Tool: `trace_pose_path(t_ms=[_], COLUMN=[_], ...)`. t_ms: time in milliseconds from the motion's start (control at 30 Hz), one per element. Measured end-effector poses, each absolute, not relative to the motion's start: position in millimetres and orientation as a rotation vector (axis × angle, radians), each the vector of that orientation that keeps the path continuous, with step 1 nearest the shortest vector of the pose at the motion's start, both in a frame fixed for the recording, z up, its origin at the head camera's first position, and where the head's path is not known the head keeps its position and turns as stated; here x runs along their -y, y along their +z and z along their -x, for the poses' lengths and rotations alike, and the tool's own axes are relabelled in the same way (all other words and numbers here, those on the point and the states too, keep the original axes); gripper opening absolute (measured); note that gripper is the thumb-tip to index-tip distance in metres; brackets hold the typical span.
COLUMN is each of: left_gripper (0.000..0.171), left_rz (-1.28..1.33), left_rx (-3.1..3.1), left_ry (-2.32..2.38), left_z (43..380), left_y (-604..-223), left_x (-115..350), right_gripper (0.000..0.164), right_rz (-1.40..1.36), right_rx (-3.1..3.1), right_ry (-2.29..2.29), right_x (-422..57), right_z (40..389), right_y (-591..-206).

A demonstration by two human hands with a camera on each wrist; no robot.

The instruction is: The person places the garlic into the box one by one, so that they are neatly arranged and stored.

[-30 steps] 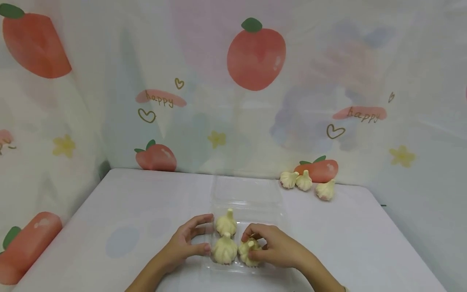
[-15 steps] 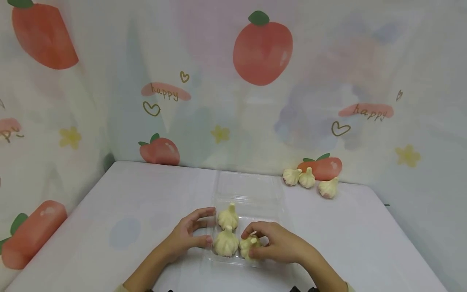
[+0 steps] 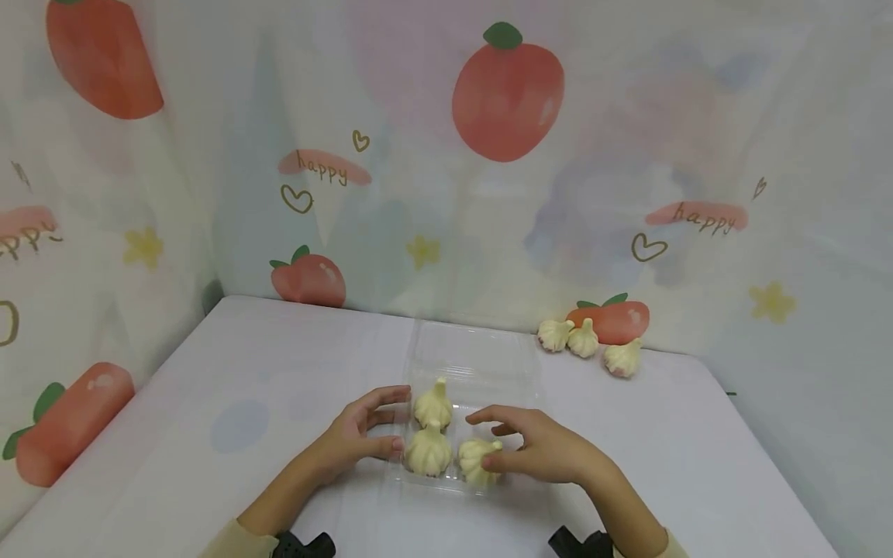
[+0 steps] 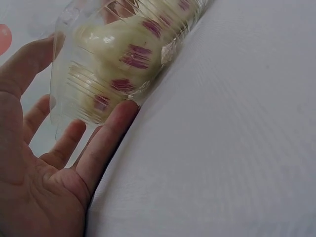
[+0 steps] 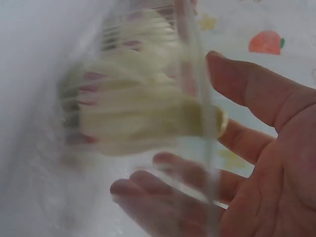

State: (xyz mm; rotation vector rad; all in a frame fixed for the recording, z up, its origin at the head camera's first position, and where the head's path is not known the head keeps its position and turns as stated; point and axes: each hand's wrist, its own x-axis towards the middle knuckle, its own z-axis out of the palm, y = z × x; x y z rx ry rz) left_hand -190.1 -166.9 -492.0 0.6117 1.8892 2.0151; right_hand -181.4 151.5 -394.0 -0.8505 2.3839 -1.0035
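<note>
- My right hand (image 3: 544, 446) has just let go: a second ago its fingertips pinched the near-right garlic bulb (image 3: 473, 461), and now they are spread, with none curled round it. Whether my thumb tip brushes it, I cannot tell.
- That bulb sits in the near right of the clear box (image 3: 449, 487), its stem leaning right in the head view. I judge this placing done, or all but done.
- My left hand (image 3: 349, 438) stays at the box's left side, relaxed, straight fingertips against the plastic, grasping nothing.
- Bulbs in the box: three. Besides that one, there are the near-left bulb (image 3: 428, 452) and the far-left bulb (image 3: 432, 408).
- Bulbs on the white table (image 3: 174, 465), by the back wall: three. The first (image 3: 554, 335) and second (image 3: 583, 339) are side by side; the third (image 3: 622, 359) is slightly apart.
- One box, one lid (image 3: 481, 349), folded back. Three in, three out: about halfway, I judge.
</note>
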Motion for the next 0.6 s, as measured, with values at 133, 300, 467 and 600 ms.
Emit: trace_pose_path(t_ms=[133, 300, 467, 600], left_gripper=[0.077, 0.078, 0.077, 0.077], left_rz=[-0.599, -0.582, -0.615, -0.634], left_rx=[-1.872, -1.863, -1.870, -1.869], left_ry=[2.021, 2.011, 2.015, 2.034], left_z=[192.1, 188.7, 188.1, 189.3], left_y=[-492.3, -494.4, -494.3, -491.4], left_x=[165.2, 165.5, 166.5, 168.8], right_gripper=[0.048, 0.046, 0.042, 0.044], right_rz=[0.811, 0.791, 0.656, 0.516], right_rx=[-2.422, -2.510, -2.675, -2.736], right_ry=[-1.032, -1.171, -1.412, -1.590], right_x=[-164.3, -185.6, -209.6, -223.3], right_z=[185.1, 191.6, 206.7, 221.1], right_y=[-385.2, -383.1, -386.4, -386.3])
